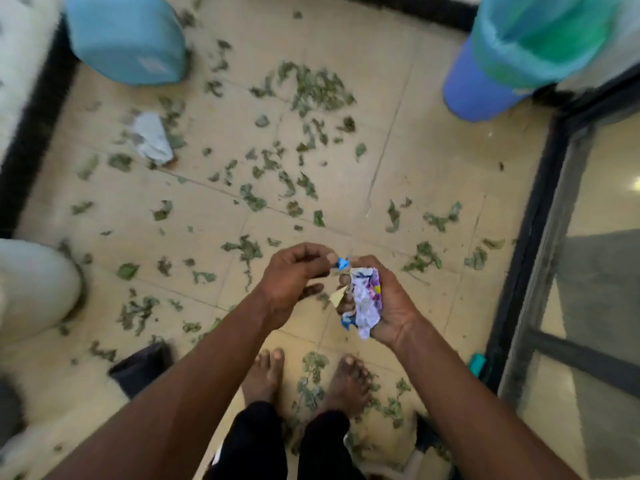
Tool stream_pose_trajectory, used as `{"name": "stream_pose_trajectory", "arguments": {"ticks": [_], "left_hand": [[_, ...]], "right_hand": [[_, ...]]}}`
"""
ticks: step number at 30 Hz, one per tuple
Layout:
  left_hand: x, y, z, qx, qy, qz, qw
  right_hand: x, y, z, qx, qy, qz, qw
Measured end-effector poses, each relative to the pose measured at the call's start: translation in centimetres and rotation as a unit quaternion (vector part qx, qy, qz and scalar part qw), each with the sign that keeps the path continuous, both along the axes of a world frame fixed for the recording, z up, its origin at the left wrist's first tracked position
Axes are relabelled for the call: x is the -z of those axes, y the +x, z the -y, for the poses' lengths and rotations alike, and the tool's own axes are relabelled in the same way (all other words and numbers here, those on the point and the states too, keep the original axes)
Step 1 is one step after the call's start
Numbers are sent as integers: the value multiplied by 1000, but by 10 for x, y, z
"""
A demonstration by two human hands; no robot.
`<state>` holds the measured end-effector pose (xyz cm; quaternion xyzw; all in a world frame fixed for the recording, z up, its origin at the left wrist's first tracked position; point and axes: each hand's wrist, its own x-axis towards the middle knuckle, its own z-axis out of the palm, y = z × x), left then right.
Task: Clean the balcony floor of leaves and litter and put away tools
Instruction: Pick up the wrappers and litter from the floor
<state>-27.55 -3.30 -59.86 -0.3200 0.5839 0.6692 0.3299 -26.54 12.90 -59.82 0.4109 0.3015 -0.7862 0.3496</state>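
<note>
My right hand (391,306) grips a bunch of crumpled wrappers (365,303), white and purple with blue bits. My left hand (294,275) pinches a small blue scrap (341,264) right beside the top of that bunch. Both hands hover above the beige tiled balcony floor (433,161). Green dried leaves (318,86) lie scattered over the tiles, thickest at the far middle. A crumpled white and grey wrapper (152,136) lies on the floor at the far left.
A blue bin lined with a green bag (519,57) stands far right. A light blue container (128,39) stands far left, a pale rounded object (31,285) at left. A dark-framed glass door (568,258) runs along the right. My bare feet (308,379) stand among leaves.
</note>
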Motion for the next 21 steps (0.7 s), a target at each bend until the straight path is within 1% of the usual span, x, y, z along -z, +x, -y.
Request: {"name": "stream_pose_trajectory", "arguments": {"ticks": [3,7,8,10,12,13,16,19,21], "left_hand": [[-60,-20,21,-31,47,12,998],[-130,-48,62,-65,75,0,995],[-144,-55,74,-81,80,-13,993],[-161,-66,94,-115,68,-55,990],[-168,-74,113,-146,39,-92,984],[-169,-78,124,-153,27,-103,982],[-165,-89,156,-183,22,-113,976],[-155,-101,195,-219,-27,-140,965],[-150,-107,220,-223,-62,-168,958]], "right_hand": [[-51,-37,30,-70,-23,-39,997],[-114,-74,61,-116,-31,-69,990],[-127,-84,70,-137,-26,-78,987],[-147,-102,91,-181,23,-99,978],[-160,-117,115,-207,79,-114,968],[-162,-124,130,-216,90,-116,965],[-157,-141,173,-228,127,-79,962],[-145,-165,221,-230,92,-21,969],[-144,-179,247,-246,63,-6,967]]}}
